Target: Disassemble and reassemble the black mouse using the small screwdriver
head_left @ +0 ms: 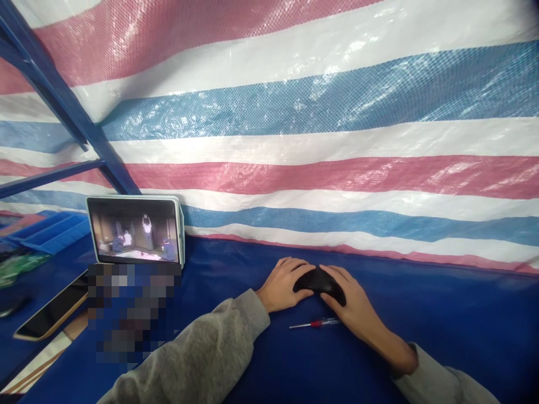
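Note:
A black, rounded shell that looks like a computer mouse rests on the blue table surface, gripped from both sides. My left hand wraps its left end, with the thumb along the near edge and fingers over the far side. On the right end, my right hand holds it the same way. Its underside is hidden. Just below, a small screwdriver with a red and clear handle lies on the table, its shaft pointing left and its handle end reaching toward my right wrist.
A tablet playing a video stands at the left, with a blurred patch before it. Beside it lie a phone and a blue divided tray. Striped plastic sheeting hangs behind the table; a blue metal frame rises at left.

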A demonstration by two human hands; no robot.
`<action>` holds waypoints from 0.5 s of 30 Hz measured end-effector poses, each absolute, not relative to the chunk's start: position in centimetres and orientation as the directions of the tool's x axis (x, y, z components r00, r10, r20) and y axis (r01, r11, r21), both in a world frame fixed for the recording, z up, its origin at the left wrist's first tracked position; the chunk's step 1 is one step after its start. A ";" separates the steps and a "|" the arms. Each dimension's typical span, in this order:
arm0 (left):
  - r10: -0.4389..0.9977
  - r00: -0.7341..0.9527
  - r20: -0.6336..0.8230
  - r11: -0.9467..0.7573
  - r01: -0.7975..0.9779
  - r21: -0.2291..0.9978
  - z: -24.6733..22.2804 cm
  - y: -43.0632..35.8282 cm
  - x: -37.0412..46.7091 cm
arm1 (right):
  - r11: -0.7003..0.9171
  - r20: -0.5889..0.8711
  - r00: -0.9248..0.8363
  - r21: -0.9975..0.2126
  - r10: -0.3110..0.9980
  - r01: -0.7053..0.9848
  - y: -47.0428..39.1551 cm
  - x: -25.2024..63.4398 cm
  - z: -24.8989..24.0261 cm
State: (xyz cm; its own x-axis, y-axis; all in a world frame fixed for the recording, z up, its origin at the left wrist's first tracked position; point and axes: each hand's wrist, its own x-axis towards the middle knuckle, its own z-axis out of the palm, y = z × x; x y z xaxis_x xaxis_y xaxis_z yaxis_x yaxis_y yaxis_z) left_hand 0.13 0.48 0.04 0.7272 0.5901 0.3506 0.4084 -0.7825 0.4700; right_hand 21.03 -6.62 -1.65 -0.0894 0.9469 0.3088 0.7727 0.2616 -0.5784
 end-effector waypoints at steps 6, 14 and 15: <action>0.599 0.704 0.381 -0.783 0.415 0.464 0.2 0.4 0.2 | 0.296 0.352 -0.099 -0.567 0.931 0.769 -6.7 21.1 -1.6; 0.628 0.639 0.444 -0.773 0.445 0.452 1.1 -0.1 0.0 | 0.191 0.351 0.044 -0.605 0.935 0.773 -6.7 21.0 -1.5; 0.605 0.655 0.453 -0.792 0.435 0.430 1.1 -0.2 0.0 | 0.194 0.346 0.028 -0.589 0.938 0.785 -6.6 21.0 -1.4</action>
